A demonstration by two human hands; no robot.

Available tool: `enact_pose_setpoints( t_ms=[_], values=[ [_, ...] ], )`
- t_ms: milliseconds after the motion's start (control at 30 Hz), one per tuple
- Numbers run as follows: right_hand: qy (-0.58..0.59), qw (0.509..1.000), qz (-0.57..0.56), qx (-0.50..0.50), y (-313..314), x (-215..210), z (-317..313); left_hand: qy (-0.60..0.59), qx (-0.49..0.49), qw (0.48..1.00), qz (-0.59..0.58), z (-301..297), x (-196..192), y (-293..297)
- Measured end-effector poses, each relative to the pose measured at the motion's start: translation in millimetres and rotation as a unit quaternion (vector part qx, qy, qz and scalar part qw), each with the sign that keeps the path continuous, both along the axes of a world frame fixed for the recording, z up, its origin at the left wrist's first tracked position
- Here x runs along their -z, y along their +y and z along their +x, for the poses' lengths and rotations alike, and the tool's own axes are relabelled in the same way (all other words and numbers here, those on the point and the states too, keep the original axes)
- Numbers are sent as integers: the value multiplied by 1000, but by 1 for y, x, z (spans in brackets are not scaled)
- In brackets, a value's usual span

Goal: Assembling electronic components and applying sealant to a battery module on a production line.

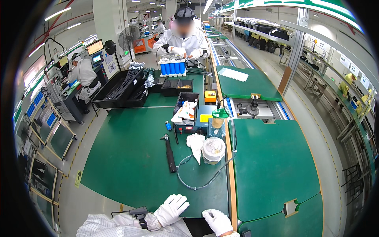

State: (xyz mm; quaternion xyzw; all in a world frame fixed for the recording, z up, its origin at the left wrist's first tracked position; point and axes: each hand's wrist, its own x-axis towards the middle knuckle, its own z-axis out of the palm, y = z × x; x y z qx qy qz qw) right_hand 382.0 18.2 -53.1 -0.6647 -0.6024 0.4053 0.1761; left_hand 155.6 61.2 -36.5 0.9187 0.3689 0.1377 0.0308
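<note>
My left hand point(171, 209), in a white glove, is at the near edge of the green tabletop point(130, 158), fingers stretched out, with nothing in it. To its right my right hand point(217, 222), also gloved, has its fingers curled together at the table's near right corner; no object shows in it. Farther up the table lies a black-handled ratchet wrench point(169, 154), apart from both hands. A grey cable loop point(193, 187) and a white cloth point(196, 147) are beside it. A white tub point(213, 150) stands right of the cloth. A small blue cylindrical cell point(168, 126) lies beyond the wrench.
Along the right runs a conveyor line with green boards point(272, 170). A black bin point(187, 106) with white packets and a green-lidded jar point(219, 117) stand farther back. Black trays point(122, 89) hold cables. Across the table, a co-worker point(183, 39) handles a blue battery pack point(173, 68).
</note>
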Motion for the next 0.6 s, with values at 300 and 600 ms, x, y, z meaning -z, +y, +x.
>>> enact_pose_setpoints(
  t_ms=[300,600],
  values=[
    [3,1000,28,3,-2,4,-1,-5,5,1000,11,-1,5,1],
    [1,1000,16,3,-1,2,0,8,4,1000,6,0,4,0]
  ],
)
